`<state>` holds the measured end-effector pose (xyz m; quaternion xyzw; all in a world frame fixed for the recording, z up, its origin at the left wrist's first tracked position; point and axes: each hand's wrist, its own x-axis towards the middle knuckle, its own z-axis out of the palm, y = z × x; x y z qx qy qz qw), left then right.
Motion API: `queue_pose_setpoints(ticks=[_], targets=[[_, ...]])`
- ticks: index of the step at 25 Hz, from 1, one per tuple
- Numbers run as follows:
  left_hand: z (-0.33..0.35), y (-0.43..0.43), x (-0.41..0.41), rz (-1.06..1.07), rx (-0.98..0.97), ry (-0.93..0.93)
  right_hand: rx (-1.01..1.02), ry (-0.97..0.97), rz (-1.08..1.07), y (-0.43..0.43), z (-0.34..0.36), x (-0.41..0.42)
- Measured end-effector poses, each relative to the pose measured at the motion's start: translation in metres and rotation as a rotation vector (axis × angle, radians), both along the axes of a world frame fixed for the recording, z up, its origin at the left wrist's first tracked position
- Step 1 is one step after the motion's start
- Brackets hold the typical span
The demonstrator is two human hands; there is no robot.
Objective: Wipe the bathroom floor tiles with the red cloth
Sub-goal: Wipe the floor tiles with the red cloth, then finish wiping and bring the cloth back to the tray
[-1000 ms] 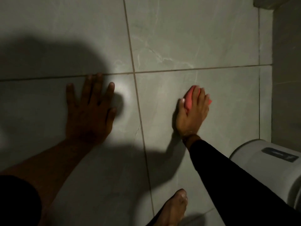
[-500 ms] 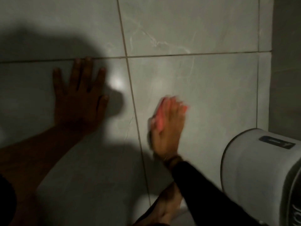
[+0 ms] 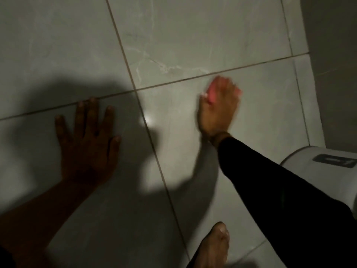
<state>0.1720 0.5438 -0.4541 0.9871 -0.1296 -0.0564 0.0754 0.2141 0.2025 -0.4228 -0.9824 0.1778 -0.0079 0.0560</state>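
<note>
Large grey floor tiles (image 3: pixel 193 35) with thin grout lines fill the view. My right hand (image 3: pixel 219 109), in a black sleeve, presses a small red cloth (image 3: pixel 212 92) flat on a tile just below a grout line; most of the cloth is hidden under my fingers, and the hand is blurred. My left hand (image 3: pixel 88 144) lies flat on the tile to the left, fingers spread, inside a dark shadow, holding nothing.
A white rounded plastic container (image 3: pixel 318 171) with a dark label stands at the right edge, close to my right forearm. A grey wall (image 3: pixel 334 64) rises behind it. My bare foot (image 3: pixel 214 248) rests on the floor at the bottom.
My right hand has slid the cloth forward and to the right, up to the grout line, after having pulled it back toward me. The left hand stays planted.
</note>
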Motion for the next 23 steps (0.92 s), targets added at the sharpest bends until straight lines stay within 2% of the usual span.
queue_pose_setpoints(ticks=[3,5,6,7,9,10,11,12,14,17,20,23], targets=[[0.026,-0.003,0.003,0.017,-0.025,0.128,0.122,0.009,0.303,0.084,-0.001,-0.015],[0.069,-0.018,0.005,0.069,-0.065,0.252,0.393,0.139,0.302,0.119,0.032,-0.069],[0.096,-0.031,0.004,0.123,-0.121,0.320,0.616,0.182,0.196,0.125,0.061,-0.091],[0.122,-0.043,0.000,0.185,-0.208,0.428,0.909,0.215,-0.016,0.127,0.095,-0.112],[0.183,-0.076,-0.010,0.245,-0.409,0.765,1.509,0.216,-0.618,0.113,0.166,-0.143],[0.219,-0.098,-0.017,0.262,-0.495,0.936,1.734,0.154,-0.865,0.100,0.204,-0.156],[0.258,-0.121,-0.023,0.296,-0.562,1.080,1.872,0.102,-1.037,0.081,0.242,-0.169],[0.296,-0.145,-0.028,0.330,-0.623,1.202,1.924,0.052,-1.182,0.061,0.278,-0.183],[0.365,-0.198,-0.039,0.251,-0.683,1.349,2.047,-0.041,-1.399,0.012,0.348,-0.210],[0.433,-0.280,-0.065,0.108,-0.683,1.480,1.970,-0.225,-1.518,-0.066,0.424,-0.252],[0.473,-0.378,-0.084,-0.034,-0.622,1.470,1.796,-0.363,-1.609,-0.138,0.461,-0.291],[0.490,-0.480,-0.110,-0.198,-0.523,1.352,1.646,-0.516,-1.677,-0.212,0.462,-0.320]])
